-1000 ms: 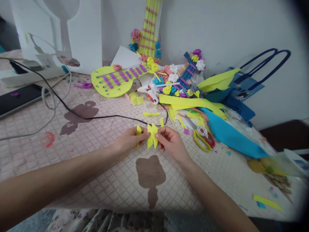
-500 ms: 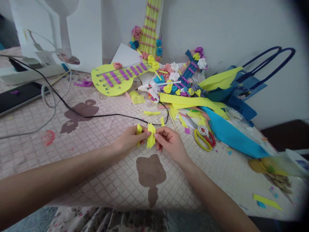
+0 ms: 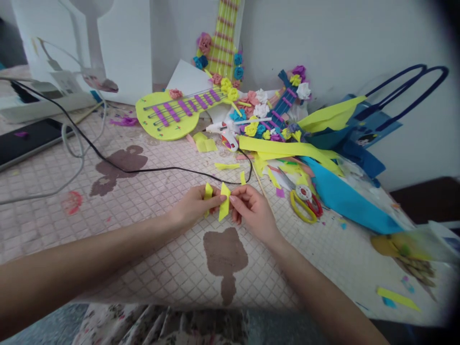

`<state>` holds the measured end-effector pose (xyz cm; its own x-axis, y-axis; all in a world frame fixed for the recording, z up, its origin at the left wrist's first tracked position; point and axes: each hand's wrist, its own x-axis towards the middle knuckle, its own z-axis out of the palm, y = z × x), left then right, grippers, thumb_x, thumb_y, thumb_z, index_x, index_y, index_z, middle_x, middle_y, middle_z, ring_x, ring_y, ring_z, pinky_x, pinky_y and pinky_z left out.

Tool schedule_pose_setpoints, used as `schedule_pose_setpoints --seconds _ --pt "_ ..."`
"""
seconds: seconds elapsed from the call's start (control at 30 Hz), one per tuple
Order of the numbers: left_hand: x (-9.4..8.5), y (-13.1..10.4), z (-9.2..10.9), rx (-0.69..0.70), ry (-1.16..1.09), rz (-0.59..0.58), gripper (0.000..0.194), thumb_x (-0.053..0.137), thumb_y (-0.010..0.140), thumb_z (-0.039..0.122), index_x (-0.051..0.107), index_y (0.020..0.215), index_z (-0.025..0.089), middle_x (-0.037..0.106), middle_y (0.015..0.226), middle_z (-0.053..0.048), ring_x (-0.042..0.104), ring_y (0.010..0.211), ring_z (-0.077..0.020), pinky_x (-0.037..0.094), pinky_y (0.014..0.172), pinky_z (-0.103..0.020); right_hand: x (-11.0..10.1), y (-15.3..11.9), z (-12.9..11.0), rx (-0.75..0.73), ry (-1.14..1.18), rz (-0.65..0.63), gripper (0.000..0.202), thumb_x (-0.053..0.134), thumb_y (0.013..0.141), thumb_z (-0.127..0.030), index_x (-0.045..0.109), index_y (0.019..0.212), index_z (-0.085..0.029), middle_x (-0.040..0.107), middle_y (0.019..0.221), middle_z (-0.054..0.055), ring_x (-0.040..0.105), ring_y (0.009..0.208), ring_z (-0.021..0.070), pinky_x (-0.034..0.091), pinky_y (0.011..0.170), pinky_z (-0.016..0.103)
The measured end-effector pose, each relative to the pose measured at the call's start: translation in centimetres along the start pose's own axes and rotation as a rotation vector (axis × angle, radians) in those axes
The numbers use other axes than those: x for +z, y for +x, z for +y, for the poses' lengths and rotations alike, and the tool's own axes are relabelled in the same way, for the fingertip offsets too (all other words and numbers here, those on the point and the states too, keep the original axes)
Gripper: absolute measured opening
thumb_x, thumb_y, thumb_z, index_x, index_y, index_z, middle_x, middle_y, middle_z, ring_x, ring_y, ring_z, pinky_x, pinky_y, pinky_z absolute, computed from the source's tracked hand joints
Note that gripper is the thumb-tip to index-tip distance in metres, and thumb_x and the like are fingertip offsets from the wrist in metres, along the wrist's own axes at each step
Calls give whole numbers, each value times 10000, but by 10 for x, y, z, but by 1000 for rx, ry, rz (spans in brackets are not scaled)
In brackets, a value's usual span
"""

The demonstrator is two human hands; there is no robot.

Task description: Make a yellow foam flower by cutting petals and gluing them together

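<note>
Left hand (image 3: 202,203) pinched yellow strip (image 3: 224,201), thumb pointing right; right hand (image 3: 251,206) gripped its edge, fingers curled.

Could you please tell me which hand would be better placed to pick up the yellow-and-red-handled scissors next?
Probably the right hand: the yellow-and-red-handled scissors lie on its side, nearer to it. The left hand is farther away and holds slim yellow paper pieces.
</note>
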<state>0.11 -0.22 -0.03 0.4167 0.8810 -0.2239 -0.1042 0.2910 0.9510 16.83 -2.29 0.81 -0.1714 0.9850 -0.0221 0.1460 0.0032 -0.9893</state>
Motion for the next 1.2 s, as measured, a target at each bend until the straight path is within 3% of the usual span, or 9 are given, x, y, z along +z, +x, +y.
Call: schedule_pose_setpoints --seconds 0.2,0.33,0.57,0.77,1.0,1.2 --pt "-1 1 -3 1 29 -35 248 655 735 382 574 709 149 539 620 2 450 560 -103 322 543 -239 2 1 -1 8 -44 -11 198 572 837 -386 514 798 -201 522 491 -72 512 413 76 428 406 188" --pt "-1 1 -4 7 5 -11 259 654 732 395 569 703 152 517 616 11 444 556 -101 331 551 -241 4 -1 -4 -5 -23 2 211 544 852 -405 509 816 -201 547 566 -58 524 435 72 428 412 190" --pt "-1 2 -4 40 -31 19 264 675 729 386 569 694 147 499 622 19 439 566 -95 352 570 -240 5 1 3 54 52 -33 265 650 775 -357 468 910 -220 573 629 -70 516 439 71 412 406 190" --pt "5 4 -2 11 -343 39 179 591 816 315 586 797 137 601 739 -28 543 652 -123 436 657 -269 7 0 -1 -2 89 39 239 653 778 -348 504 907 -214 597 672 -60 510 440 56 405 415 184" --pt "9 -5 3 -47 -402 -124 171 572 829 306 582 848 136 616 760 -57 563 581 -148 464 552 -301 25 0 6 12 106 -51 239 672 753 -343 495 859 -221 584 682 -60 512 434 62 432 400 192" --pt "10 -2 2 -53 -474 -242 433 496 829 578 609 851 160 597 802 -66 545 657 -156 454 587 -291 22 3 5 13 97 -15 249 672 746 -343 469 824 -220 561 661 -65 502 421 60 399 374 183"
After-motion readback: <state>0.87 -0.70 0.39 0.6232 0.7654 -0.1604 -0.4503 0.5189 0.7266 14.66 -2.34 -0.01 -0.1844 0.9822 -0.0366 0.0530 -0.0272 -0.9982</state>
